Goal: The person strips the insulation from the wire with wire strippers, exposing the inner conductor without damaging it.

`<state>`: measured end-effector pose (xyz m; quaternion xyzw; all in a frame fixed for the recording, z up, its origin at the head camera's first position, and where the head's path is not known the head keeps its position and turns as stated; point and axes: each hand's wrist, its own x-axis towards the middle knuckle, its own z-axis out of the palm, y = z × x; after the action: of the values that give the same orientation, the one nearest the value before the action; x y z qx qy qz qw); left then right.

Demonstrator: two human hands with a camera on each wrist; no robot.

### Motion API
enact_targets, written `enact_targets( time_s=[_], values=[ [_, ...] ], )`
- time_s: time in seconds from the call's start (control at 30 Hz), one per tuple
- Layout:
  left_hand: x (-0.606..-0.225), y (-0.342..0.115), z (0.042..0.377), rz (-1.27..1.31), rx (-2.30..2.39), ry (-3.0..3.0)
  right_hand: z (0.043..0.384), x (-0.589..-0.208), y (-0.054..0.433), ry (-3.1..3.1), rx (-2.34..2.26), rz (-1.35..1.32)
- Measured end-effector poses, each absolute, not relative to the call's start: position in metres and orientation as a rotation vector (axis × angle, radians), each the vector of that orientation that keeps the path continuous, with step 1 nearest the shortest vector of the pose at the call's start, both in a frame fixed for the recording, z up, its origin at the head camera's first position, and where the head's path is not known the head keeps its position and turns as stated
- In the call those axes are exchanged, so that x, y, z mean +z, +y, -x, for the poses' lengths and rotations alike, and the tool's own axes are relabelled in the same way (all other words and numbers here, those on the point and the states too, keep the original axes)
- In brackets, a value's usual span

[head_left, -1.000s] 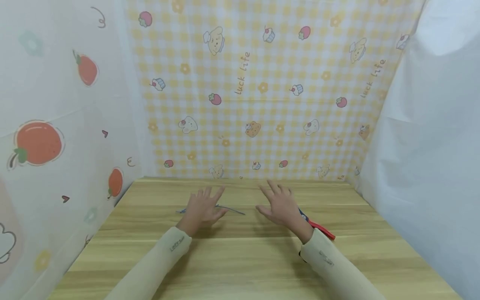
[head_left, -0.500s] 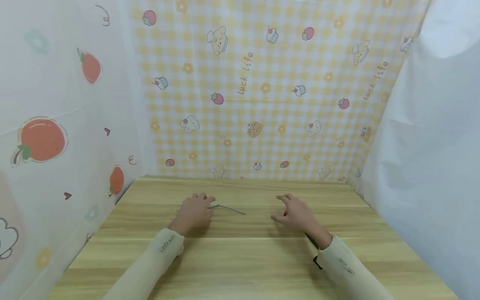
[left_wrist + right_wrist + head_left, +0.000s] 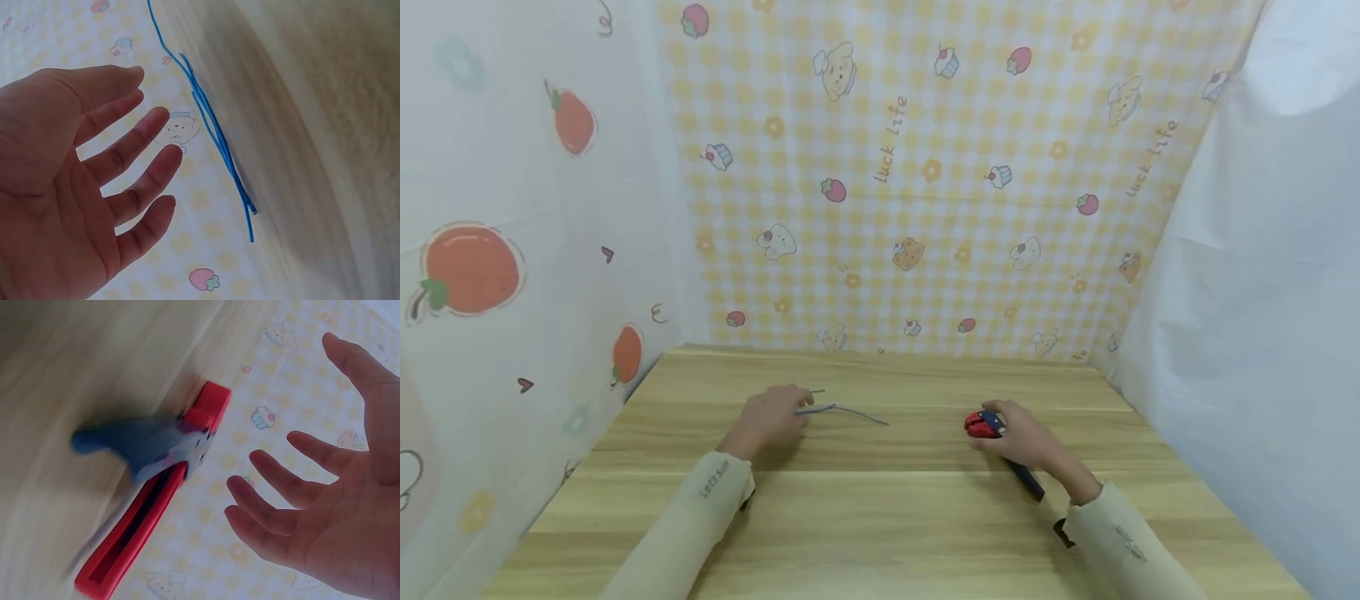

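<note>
From right wrist (only), pliers' red handle (image 3: 139, 540) shows.

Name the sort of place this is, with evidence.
Probably a small screened-off workspace: a wood-grain tabletop, a yellow-checked backdrop behind it, and a red-and-blue hand tool.

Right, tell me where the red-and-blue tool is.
In the head view, the tool is right of centre over the wooden table, partly covered by the right hand, with the blue strands off to its left.
</note>
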<state>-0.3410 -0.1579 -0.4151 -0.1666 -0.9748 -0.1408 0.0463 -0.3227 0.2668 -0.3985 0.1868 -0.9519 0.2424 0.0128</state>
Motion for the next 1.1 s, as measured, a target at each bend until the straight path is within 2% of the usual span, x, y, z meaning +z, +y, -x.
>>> enact_targets(
  time_s=[0.33,0.53,1.1],
  values=[
    [-0.425,-0.157,0.354,0.529,-0.551,-3.053,0.312,-0.406,0.303,-3.045,0.921,-0.523],
    [-0.428,-0.166,0.357,0.513,-0.517,-3.091,0.321,-0.41,0.307,-3.061,0.866,-0.553],
    [-0.426,-0.169,0.361,0.458,-0.476,-3.163,0.328,-0.417,0.313,-3.09,0.765,-0.388]
  ],
)
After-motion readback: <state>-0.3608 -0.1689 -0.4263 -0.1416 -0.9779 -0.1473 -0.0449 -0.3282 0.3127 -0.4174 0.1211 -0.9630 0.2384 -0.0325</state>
